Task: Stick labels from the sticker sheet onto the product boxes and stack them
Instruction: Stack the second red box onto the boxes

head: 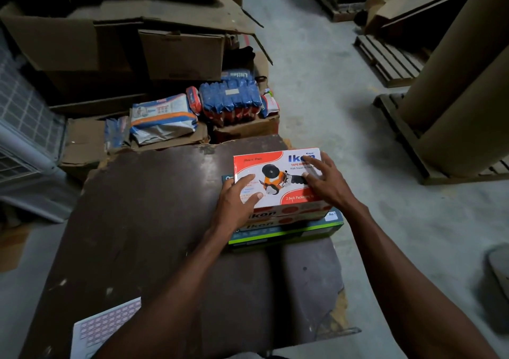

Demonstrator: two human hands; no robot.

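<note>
A white and red Ikon tape-dispenser box (275,166) lies on top of a stack at the right of the dark table (143,221). Under it sits another Ikon box (289,221), then a teal and green box (303,233). My left hand (237,203) rests on the top box's left part with thumb and fingers spread flat. My right hand (326,181) presses on its right part with straight fingers. The sticker sheet (106,325), white with rows of pink labels, lies at the table's near left edge, partly hidden by my left forearm.
Beyond the table stand cardboard boxes (179,53) and blue, white and orange packets (230,98). Large brown paper rolls (454,83) on wooden pallets (391,58) fill the right. Grey concrete floor (316,83) runs between them. A white grille unit (24,127) stands at the left.
</note>
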